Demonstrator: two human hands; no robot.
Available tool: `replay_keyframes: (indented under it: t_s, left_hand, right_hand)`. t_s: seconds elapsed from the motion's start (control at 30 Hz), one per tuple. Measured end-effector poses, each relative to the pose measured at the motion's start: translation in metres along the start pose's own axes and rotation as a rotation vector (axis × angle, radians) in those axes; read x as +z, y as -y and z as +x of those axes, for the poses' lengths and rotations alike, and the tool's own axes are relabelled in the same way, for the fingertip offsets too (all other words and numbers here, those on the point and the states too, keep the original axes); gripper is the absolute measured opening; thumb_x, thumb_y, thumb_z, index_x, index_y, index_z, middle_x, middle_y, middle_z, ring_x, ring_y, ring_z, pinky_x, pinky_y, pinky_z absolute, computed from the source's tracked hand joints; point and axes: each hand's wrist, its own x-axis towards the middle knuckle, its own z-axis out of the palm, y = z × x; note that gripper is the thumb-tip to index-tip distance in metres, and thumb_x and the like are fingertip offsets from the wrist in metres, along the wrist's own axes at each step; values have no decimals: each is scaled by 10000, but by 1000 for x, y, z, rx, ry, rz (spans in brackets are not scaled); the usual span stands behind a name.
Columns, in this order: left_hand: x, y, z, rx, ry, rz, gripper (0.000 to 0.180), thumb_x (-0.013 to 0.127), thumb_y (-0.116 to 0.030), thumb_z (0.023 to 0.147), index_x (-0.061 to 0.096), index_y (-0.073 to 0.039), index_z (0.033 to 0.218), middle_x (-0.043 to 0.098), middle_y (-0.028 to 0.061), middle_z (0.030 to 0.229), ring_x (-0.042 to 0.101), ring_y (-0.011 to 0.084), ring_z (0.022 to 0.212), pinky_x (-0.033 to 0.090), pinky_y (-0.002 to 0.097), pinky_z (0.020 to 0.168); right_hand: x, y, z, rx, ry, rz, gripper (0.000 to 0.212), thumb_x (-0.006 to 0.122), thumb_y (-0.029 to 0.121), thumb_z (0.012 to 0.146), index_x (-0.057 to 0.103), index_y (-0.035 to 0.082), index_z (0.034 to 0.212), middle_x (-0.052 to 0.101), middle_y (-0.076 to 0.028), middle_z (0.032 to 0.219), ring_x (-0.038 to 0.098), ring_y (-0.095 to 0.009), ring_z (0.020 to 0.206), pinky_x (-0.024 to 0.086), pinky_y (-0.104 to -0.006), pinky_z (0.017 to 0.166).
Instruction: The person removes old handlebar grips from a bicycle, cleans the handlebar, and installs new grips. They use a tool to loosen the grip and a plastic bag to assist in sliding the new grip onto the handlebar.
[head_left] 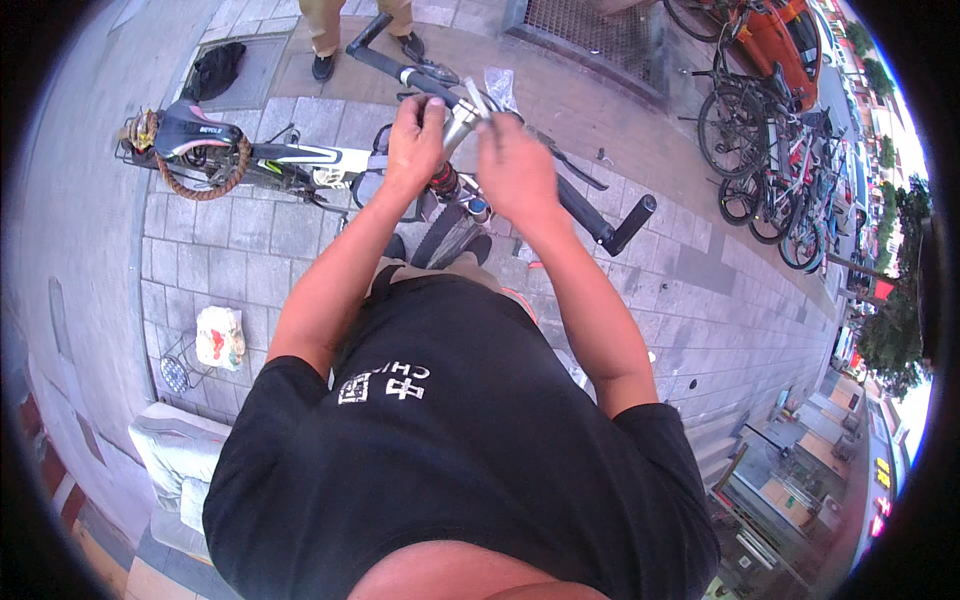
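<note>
A bicycle stands in front of me, its saddle (pixel 200 130) at the left and its black handlebar (pixel 385 64) slanting from upper left to lower right. My left hand (pixel 412 145) is closed at the middle of the bar, beside the silver stem (pixel 459 128), with thumb and fingertips against it. Just to the right, my right hand (pixel 515 170) is blurred by motion, its fingers curled in. A pale, thin metal piece (pixel 477 97) shows at its fingertips; its kind is not clear. The bar's right end carries a black bar end (pixel 632 224).
A person in tan trousers (pixel 322 25) stands beyond the handlebar. A black bag (pixel 217 70) lies at the upper left. Several parked bicycles (pixel 735 130) and an orange car (pixel 785 40) are at the right. A white plastic bag (pixel 219 338) and a grey cushioned seat (pixel 180 455) are at the left.
</note>
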Motion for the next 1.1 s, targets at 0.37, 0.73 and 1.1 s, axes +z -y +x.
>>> replay_keyframes:
  t_s: [0.37,0.73,1.1]
  left_hand:
    - [-7,-55,4,773,597,715,528,784,-398,881,660,-150,1330,633,84,1357,523,317,1355,297,561,1193]
    - [9,-44,4,732,569,813,507,760,-468,908,649,-164,1299,633,59,1313,521,296,1353,261,606,1233]
    - [13,-42,6,626,560,682,543,869,-446,772,664,-109,1145,669,51,1181,550,306,1289,283,552,1248]
  right_hand:
    - [-178,-88,22,224,86,4,454,662,423,1024,773,-8,1114,706,-91,823,627,-137,815,529,-340,762]
    - [-36,-138,85,169,634,62,664,618,604,1008,770,-41,1048,731,-132,881,668,-213,822,541,-381,805]
    - [18,-151,75,434,719,608,562,628,592,989,762,46,988,686,-10,767,633,-126,645,492,-313,546]
